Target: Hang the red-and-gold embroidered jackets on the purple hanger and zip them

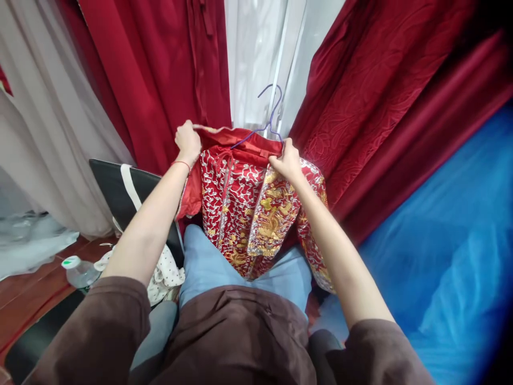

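A red jacket [236,198] with silver and gold embroidery hangs in front of my knees, its plain red lining showing at the top. My left hand [188,141] is closed on its upper left edge, lifting the cloth outward. On the other side, my right hand [287,159] pinches the jacket near the collar and shoulder. A purple wire hanger [274,109] rises from the neck area, its hook free in the air; its lower part is partly hidden by the cloth. One embroidered sleeve [316,256] droops at the right.
Dark red garments [160,69] hang at the back left, and more red fabric [372,80] at the right. Blue tulle [449,246] fills the lower right. On the left are a black bag [116,184] with a white strap, a plastic bottle [82,271] and dotted white cloth [164,275].
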`<state>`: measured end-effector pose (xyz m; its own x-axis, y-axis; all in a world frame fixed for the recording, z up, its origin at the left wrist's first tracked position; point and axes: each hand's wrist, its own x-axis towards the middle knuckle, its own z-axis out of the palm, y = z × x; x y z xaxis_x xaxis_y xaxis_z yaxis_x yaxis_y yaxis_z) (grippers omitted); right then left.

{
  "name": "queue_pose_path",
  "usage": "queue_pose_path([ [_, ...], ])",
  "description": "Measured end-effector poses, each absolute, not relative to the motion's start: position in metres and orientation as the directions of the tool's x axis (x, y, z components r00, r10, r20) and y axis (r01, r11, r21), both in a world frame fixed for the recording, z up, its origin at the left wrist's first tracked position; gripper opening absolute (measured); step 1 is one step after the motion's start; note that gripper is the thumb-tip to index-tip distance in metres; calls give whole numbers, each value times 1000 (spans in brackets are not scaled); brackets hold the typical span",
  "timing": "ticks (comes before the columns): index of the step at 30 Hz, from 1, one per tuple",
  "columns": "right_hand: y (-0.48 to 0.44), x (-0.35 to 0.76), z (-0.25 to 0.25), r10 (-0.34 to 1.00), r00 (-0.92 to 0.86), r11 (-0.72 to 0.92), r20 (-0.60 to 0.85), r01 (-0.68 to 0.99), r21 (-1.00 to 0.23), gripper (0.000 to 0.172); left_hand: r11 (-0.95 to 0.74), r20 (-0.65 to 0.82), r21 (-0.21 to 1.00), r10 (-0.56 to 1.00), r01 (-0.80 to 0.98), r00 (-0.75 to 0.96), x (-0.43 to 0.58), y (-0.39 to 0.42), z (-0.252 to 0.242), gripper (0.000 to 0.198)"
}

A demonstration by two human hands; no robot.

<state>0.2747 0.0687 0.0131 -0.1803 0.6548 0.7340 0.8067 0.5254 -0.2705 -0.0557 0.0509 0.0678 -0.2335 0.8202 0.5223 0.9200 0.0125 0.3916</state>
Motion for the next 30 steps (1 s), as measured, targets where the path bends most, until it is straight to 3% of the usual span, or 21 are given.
queue_pose_path([
  [3, 71, 284, 9, 660, -187, 555, 727, 774, -304, 46, 126, 399, 483, 849, 867, -346, -33, 56, 51, 40],
  [5, 75, 288, 5, 666, -178, 562, 724, 758, -332, 44, 60, 369, 484, 891, 873, -266, -23, 56, 42, 46],
  [10, 79, 291, 0, 664, -163, 557, 730, 760, -336, 43, -252, 536, 336, 844, 907, 36, -16, 53, 30, 46],
  [15, 58, 301, 6, 651, -305, 564, 695, 807, -174, 57, -456, 635, 290, 749, 841, 187, -26, 53, 23, 35],
  [17, 48, 308, 8, 598, -376, 608, 707, 788, -95, 57, -462, 682, 264, 710, 847, 175, -29, 50, 20, 33],
  [20, 38, 321, 12, 544, -463, 643, 700, 765, 6, 44, -408, 718, 168, 675, 897, 173, -31, 44, 17, 34],
  [22, 36, 329, 16, 556, -502, 613, 662, 786, 81, 37, -370, 715, 71, 666, 926, 211, -33, 40, 17, 35],
  [25, 35, 340, 25, 606, -478, 490, 635, 854, 175, 41, -329, 691, -68, 665, 942, 282, -37, 35, 20, 37],
  [30, 32, 351, 38, 615, -318, 312, 722, 938, 147, 49, -306, 658, -143, 681, 941, 322, -43, 33, 25, 37],
])
